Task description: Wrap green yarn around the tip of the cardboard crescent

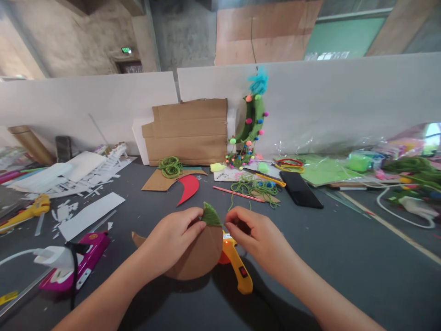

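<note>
My left hand [177,234] pinches a curved brown cardboard cutout [201,257] near its upper end. Green yarn [211,215] wraps that pointed tip; the rest of the cardboard is bare, and a second point sticks out left behind my wrist. Just right of the tip, my right hand [250,227] is closed in a pinch on a strand of green yarn [231,202], which trails up toward a loose tangle [257,186]. Below my right fingers lies a yellow glue gun [237,266] with a small red light, partly behind the cardboard.
A red crescent [189,188] and a yarn bundle [170,167] lie ahead. Behind stands a green crescent with pompoms [255,122]. A black phone [301,188] is to the right; a magenta power strip [91,257], white scraps [91,214] and another glue gun [27,212] are left.
</note>
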A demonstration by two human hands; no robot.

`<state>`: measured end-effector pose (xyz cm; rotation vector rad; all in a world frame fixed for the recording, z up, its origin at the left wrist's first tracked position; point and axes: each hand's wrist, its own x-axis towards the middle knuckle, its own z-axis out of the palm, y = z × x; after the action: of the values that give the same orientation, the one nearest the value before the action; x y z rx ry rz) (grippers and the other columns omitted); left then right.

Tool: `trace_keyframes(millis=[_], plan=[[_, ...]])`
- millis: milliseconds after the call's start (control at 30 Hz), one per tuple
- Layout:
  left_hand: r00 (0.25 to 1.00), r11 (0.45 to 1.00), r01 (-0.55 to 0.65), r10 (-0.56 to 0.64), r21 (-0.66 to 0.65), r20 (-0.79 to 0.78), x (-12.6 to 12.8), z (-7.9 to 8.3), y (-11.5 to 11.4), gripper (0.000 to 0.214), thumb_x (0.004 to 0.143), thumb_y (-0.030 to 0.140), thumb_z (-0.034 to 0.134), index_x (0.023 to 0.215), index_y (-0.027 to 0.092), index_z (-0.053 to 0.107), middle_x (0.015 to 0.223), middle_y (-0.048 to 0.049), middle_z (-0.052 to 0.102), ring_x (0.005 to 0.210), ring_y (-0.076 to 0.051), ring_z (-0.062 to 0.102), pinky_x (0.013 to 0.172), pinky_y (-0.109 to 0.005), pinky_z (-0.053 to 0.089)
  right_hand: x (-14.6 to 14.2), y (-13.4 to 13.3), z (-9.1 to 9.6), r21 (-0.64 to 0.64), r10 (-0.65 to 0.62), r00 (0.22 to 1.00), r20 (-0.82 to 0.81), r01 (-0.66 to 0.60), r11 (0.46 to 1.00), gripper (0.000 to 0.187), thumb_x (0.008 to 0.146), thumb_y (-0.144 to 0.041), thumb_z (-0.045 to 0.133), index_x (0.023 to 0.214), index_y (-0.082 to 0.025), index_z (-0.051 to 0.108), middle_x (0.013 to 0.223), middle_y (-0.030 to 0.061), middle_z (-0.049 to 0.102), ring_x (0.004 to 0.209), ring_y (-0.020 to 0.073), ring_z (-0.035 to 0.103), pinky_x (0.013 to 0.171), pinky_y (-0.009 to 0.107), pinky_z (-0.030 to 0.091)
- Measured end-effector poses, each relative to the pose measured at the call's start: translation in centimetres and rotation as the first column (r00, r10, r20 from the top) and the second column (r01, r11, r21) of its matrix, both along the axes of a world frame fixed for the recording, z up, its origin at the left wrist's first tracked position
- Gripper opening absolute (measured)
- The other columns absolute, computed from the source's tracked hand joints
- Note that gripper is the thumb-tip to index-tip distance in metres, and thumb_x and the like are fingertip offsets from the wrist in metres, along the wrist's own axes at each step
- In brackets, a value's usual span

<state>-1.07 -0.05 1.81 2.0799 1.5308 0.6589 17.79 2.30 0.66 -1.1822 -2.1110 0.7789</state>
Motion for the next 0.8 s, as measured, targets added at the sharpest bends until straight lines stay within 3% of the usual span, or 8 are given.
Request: trace_keyframes(millis=[267,600,800], plan=[[1.0,1.0,0.012,-0.012,-0.017,-0.003,0.11,0.09,-0.14,0.024,0.085,0.029,0.039,0.092,0.023,0.06,0.089,-0.0018,0.067,0.082,-0.019,0.059,0.073,-0.027,0.042,0.09,-0.04,-0.26,0.035,-0.084,0.995,0.051,0.082,0.996,0.011,0.078,-0.021,0.049,0.072,-0.019,0.058,0.049,-0.0068,0.042,0.047,0.0092,0.04,0.045,0.019,0.028],[0.994,0.999,0.042,-0.04,-0.02,0.101,0.19,0.08,-0.26,0.027,0.087,0.03,0.036,0.098,0.024,0.06,0.097,-0.0019,0.067,0.089,-0.02,0.059,0.078,-0.028,0.039,0.08,-0.23,-0.03,0.004,-0.016,1.0,-0.001,0.016,1.0,0.02,0.081,-0.022,0.046,0.083,-0.019,0.066,0.062,-0.0017,0.061,0.057,0.0129,0.053,0.052,0.021,0.036],[0.992,1.0,0.029,-0.029,0.001,0.119,0.42,0.05,-0.29,0.029,0.089,0.032,0.034,0.1,0.024,0.06,0.101,-0.0012,0.067,0.092,-0.02,0.059,0.077,-0.027,0.039,0.09,-0.28,0.31,-0.035,-0.017,0.999,-0.033,0.016,0.999,0.019,0.08,-0.022,0.046,0.082,-0.019,0.065,0.058,-0.0031,0.057,0.055,0.0122,0.05,0.051,0.021,0.036]])
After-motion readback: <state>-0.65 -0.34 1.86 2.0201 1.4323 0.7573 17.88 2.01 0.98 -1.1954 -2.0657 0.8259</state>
